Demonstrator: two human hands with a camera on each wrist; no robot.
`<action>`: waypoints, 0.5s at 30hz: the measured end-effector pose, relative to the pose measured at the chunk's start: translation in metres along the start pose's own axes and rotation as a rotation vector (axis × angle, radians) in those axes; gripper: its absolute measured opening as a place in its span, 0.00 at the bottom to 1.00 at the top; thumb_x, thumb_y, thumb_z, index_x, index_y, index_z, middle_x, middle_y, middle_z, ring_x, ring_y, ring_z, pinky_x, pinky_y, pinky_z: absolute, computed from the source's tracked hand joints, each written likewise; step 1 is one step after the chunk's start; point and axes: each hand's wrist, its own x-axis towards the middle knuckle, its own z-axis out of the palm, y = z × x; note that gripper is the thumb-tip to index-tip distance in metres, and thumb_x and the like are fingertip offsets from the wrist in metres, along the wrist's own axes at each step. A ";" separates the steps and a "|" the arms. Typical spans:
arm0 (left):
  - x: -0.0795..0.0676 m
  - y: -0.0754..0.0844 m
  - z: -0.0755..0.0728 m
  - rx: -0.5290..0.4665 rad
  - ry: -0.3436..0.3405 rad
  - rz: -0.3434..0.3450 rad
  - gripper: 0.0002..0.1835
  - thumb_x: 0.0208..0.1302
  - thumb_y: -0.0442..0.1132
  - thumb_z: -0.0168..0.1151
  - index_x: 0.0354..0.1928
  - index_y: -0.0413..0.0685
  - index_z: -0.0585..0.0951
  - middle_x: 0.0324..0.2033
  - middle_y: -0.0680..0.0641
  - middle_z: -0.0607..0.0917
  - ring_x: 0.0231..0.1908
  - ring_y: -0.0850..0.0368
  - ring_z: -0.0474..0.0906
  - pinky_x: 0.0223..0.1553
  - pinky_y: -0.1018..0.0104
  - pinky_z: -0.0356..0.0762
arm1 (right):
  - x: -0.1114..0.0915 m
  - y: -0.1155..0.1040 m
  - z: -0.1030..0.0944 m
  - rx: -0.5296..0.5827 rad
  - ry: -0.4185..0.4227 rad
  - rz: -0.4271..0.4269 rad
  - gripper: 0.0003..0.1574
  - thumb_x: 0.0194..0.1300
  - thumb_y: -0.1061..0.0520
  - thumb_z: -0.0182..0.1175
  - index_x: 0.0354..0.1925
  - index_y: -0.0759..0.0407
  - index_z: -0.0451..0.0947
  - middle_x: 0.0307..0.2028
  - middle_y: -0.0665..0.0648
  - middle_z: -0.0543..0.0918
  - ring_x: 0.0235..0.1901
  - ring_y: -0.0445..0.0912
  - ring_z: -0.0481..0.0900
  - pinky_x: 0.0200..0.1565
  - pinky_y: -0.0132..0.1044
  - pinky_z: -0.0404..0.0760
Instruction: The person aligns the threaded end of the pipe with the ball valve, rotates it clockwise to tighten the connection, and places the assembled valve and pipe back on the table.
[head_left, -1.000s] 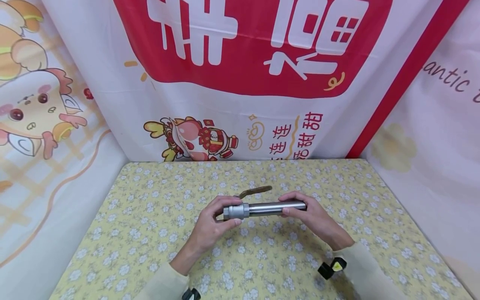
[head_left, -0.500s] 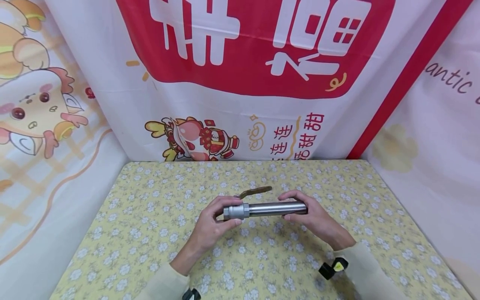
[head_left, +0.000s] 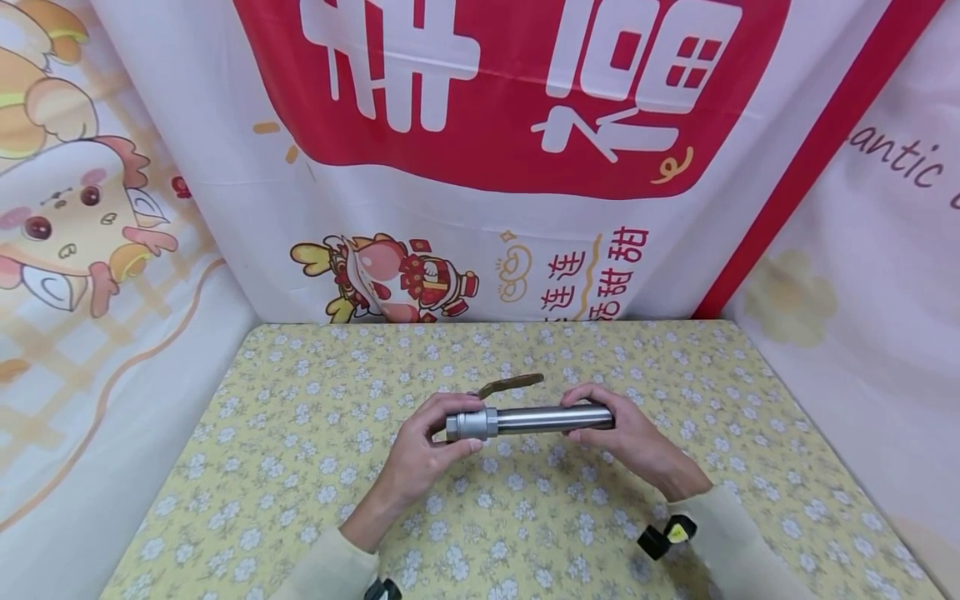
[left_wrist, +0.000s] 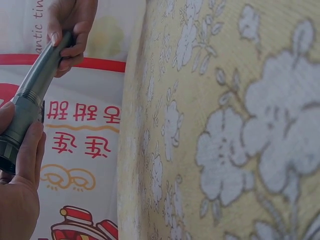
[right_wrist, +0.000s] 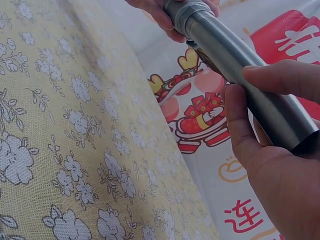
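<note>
In the head view, my left hand (head_left: 429, 437) grips a grey metal ball valve (head_left: 472, 424) by its body, fingers over the far side and thumb on the near side. A brown lever handle (head_left: 513, 382) sticks out behind the valve, roughly along the pipe. From the valve's right end runs a smooth steel pipe (head_left: 536, 419), held near its free end by my right hand (head_left: 633, 433). Threads (left_wrist: 31, 94) show where pipe and valve meet in the left wrist view. In the right wrist view, thumb and fingers lie on opposite sides of the pipe (right_wrist: 232, 55). Both parts are held above the table.
The table (head_left: 337, 367) wears a yellow flowered cloth. Behind it hangs a white and red printed curtain (head_left: 495, 175), with more printed cloth (head_left: 847, 333) at the sides. Black straps (head_left: 666, 537) sit on the wrists.
My right thumb has slid down the near side of the pipe, and its fingers have shifted slightly right. My left hand, the valve and the pipe stay almost in place.
</note>
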 end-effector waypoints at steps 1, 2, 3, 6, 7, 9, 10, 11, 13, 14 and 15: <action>0.000 0.000 0.000 -0.001 -0.001 0.000 0.26 0.65 0.34 0.79 0.65 0.51 0.86 0.68 0.45 0.81 0.60 0.49 0.80 0.57 0.63 0.88 | 0.000 0.000 0.000 -0.006 0.000 0.003 0.24 0.73 0.65 0.70 0.62 0.66 0.75 0.62 0.61 0.77 0.48 0.45 0.83 0.49 0.39 0.90; 0.000 0.000 0.000 -0.002 -0.002 0.000 0.26 0.65 0.34 0.79 0.65 0.51 0.86 0.68 0.45 0.81 0.60 0.49 0.80 0.57 0.63 0.88 | 0.000 0.000 -0.001 -0.012 0.002 0.006 0.24 0.73 0.64 0.70 0.62 0.66 0.75 0.62 0.61 0.77 0.48 0.45 0.83 0.49 0.40 0.90; 0.000 0.000 0.000 -0.002 -0.002 0.001 0.26 0.65 0.34 0.79 0.65 0.51 0.86 0.68 0.44 0.81 0.59 0.49 0.80 0.57 0.63 0.88 | 0.000 0.001 -0.001 -0.016 0.003 0.010 0.24 0.73 0.64 0.70 0.62 0.66 0.75 0.62 0.61 0.78 0.47 0.45 0.83 0.49 0.40 0.90; 0.000 -0.001 0.000 0.004 0.000 -0.002 0.26 0.65 0.34 0.79 0.64 0.53 0.86 0.68 0.45 0.81 0.59 0.49 0.80 0.57 0.64 0.88 | 0.000 0.001 -0.002 -0.016 0.007 0.027 0.24 0.73 0.64 0.70 0.63 0.65 0.76 0.60 0.62 0.79 0.47 0.45 0.83 0.49 0.42 0.90; 0.000 -0.001 0.000 0.005 0.002 -0.003 0.26 0.65 0.34 0.79 0.64 0.54 0.86 0.68 0.45 0.81 0.59 0.49 0.80 0.57 0.64 0.88 | 0.000 0.001 -0.003 -0.015 0.008 0.032 0.25 0.73 0.64 0.70 0.63 0.65 0.76 0.60 0.63 0.79 0.47 0.46 0.83 0.49 0.43 0.90; 0.000 -0.001 0.000 0.010 0.004 -0.002 0.26 0.65 0.34 0.79 0.64 0.55 0.86 0.68 0.45 0.81 0.59 0.49 0.80 0.57 0.64 0.88 | 0.000 0.002 -0.003 -0.012 0.010 0.038 0.25 0.73 0.64 0.70 0.64 0.65 0.76 0.60 0.63 0.79 0.47 0.46 0.84 0.49 0.44 0.90; 0.000 -0.001 0.000 0.012 0.005 -0.001 0.26 0.65 0.34 0.79 0.64 0.55 0.87 0.68 0.46 0.81 0.59 0.49 0.80 0.57 0.64 0.87 | 0.000 0.002 -0.003 -0.011 0.010 0.040 0.25 0.73 0.64 0.70 0.65 0.65 0.76 0.61 0.63 0.79 0.47 0.46 0.84 0.50 0.44 0.90; 0.000 -0.001 0.000 0.012 0.005 0.000 0.26 0.65 0.34 0.79 0.64 0.55 0.86 0.68 0.46 0.81 0.59 0.49 0.80 0.57 0.64 0.87 | -0.001 0.002 -0.004 -0.010 0.011 0.042 0.26 0.73 0.64 0.70 0.65 0.65 0.76 0.61 0.63 0.79 0.48 0.47 0.84 0.50 0.45 0.90; 0.000 -0.001 0.000 0.010 0.004 0.001 0.26 0.65 0.34 0.79 0.64 0.54 0.86 0.68 0.45 0.81 0.59 0.49 0.80 0.57 0.63 0.88 | -0.001 0.002 -0.004 -0.012 0.014 0.043 0.26 0.73 0.63 0.70 0.66 0.65 0.76 0.62 0.64 0.79 0.48 0.47 0.84 0.51 0.45 0.90; 0.000 0.000 0.000 0.012 0.005 0.001 0.26 0.65 0.34 0.79 0.64 0.55 0.86 0.68 0.45 0.81 0.59 0.49 0.80 0.57 0.63 0.87 | -0.001 0.002 -0.004 -0.012 0.015 0.045 0.26 0.74 0.63 0.70 0.66 0.65 0.76 0.62 0.64 0.79 0.49 0.47 0.84 0.51 0.46 0.91; -0.001 -0.001 0.000 0.012 0.005 0.002 0.26 0.65 0.34 0.79 0.64 0.54 0.86 0.68 0.45 0.81 0.59 0.50 0.80 0.57 0.63 0.87 | -0.001 0.002 -0.003 -0.012 0.017 0.047 0.27 0.74 0.63 0.70 0.66 0.65 0.76 0.63 0.64 0.79 0.49 0.48 0.84 0.51 0.46 0.91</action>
